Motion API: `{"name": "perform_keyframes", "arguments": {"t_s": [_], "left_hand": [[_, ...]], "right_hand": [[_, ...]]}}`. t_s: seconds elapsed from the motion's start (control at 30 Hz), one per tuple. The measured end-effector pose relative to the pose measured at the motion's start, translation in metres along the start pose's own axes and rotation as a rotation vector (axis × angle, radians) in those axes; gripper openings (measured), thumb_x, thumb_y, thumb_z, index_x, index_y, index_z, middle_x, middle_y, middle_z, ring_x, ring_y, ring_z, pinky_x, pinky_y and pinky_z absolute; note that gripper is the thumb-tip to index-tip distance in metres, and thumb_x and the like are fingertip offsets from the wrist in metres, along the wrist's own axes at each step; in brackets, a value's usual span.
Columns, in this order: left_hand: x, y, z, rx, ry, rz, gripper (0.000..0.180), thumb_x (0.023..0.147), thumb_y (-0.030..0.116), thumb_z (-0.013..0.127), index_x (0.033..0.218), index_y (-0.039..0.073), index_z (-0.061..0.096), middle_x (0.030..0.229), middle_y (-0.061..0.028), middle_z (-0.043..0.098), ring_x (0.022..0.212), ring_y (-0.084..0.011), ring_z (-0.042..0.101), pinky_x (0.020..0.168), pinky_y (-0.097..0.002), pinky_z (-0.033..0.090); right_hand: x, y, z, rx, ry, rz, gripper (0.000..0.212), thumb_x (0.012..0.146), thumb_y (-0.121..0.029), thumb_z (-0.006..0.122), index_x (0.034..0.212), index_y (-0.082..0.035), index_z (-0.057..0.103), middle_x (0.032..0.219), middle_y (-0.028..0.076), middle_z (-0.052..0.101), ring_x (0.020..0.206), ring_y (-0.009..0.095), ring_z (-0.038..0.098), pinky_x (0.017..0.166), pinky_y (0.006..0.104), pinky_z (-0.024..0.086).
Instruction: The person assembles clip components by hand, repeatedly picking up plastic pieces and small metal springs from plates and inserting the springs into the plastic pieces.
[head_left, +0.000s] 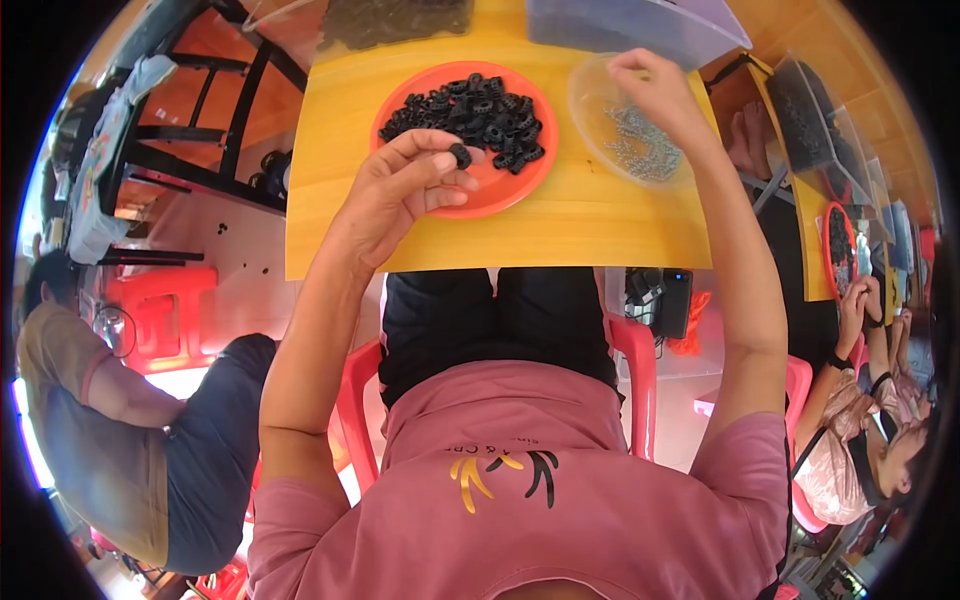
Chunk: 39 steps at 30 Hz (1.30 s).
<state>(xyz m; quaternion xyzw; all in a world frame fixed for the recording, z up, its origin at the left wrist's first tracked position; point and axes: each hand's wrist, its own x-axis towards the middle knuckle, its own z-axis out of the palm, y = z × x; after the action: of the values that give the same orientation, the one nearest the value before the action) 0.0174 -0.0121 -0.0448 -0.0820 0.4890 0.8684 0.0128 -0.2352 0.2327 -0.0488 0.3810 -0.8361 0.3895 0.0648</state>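
Between the thumb and forefinger of my left hand is a small black round plastic part. That hand is over the near left side of an orange-red plate, which bears a heap of similar black parts. To the right stands a clear round dish with many small silvery metal pieces, too small to name surely. My right hand hovers over this dish's far side, thumb and fingertips pinched together. Whatever they hold, if anything, cannot be made out.
A yellow wooden table carries the plate and dish. Along its far edge stand a bin of dark parts and a translucent bluish bin. A person sits at left; at right others work near another orange plate.
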Motion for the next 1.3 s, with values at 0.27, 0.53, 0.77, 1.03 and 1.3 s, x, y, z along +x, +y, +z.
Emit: {"name": "perform_keyframes", "arguments": {"t_s": [0.27, 0.53, 0.77, 1.03, 1.3], "left_hand": [[-0.002, -0.005, 0.007, -0.125, -0.063, 0.073, 0.028, 0.094, 0.008, 0.06, 0.122, 0.001, 0.058, 0.109, -0.0156, 0.066, 0.093, -0.0185, 0.066, 0.081, -0.0289, 0.056], [-0.008, -0.01, 0.021, -0.318, -0.062, 0.071, 0.023, 0.094, 0.013, 0.062, 0.115, 0.004, 0.061, 0.11, -0.0119, 0.065, 0.092, -0.0184, 0.064, 0.079, -0.0268, 0.052], [-0.011, -0.02, 0.026, -0.429, -0.131, 0.129, 0.018, 0.095, 0.011, 0.062, 0.111, 0.005, 0.063, 0.098, -0.0047, 0.063, 0.084, -0.0138, 0.057, 0.074, -0.0254, 0.047], [-0.03, -0.018, 0.025, -0.146, -0.087, 0.16, 0.019, 0.092, 0.007, 0.065, 0.11, 0.0, 0.063, 0.092, -0.0063, 0.066, 0.082, -0.0145, 0.064, 0.078, -0.0285, 0.054], [-0.054, -0.037, 0.008, -0.092, -0.22, -0.006, 0.013, 0.092, 0.007, 0.065, 0.103, 0.0, 0.063, 0.084, -0.0057, 0.067, 0.074, -0.013, 0.066, 0.069, -0.0241, 0.053]], "right_hand": [[-0.033, -0.068, -0.003, 0.645, -0.216, 0.309, 0.019, 0.09, -0.019, 0.066, 0.099, -0.002, 0.066, 0.076, -0.002, 0.06, 0.061, 0.003, 0.048, 0.057, 0.0189, 0.039], [-0.068, -0.151, 0.021, 0.938, -0.294, 0.217, 0.018, 0.091, -0.013, 0.068, 0.105, 0.0, 0.068, 0.081, 0.001, 0.064, 0.062, 0.005, 0.054, 0.058, 0.0202, 0.044], [-0.071, -0.161, 0.029, 0.904, -0.301, 0.224, 0.017, 0.091, -0.012, 0.069, 0.102, 0.0, 0.068, 0.08, 0.002, 0.064, 0.062, 0.005, 0.056, 0.058, 0.0202, 0.047], [-0.078, -0.168, 0.023, 0.915, -0.434, 0.268, 0.017, 0.089, -0.012, 0.071, 0.1, -0.001, 0.064, 0.084, 0.001, 0.064, 0.066, 0.005, 0.058, 0.057, 0.019, 0.046], [-0.083, -0.16, 0.035, 0.959, -0.806, 0.476, 0.028, 0.083, -0.018, 0.079, 0.097, -0.008, 0.057, 0.083, -0.004, 0.061, 0.069, 0.002, 0.056, 0.054, 0.0165, 0.04]]}}
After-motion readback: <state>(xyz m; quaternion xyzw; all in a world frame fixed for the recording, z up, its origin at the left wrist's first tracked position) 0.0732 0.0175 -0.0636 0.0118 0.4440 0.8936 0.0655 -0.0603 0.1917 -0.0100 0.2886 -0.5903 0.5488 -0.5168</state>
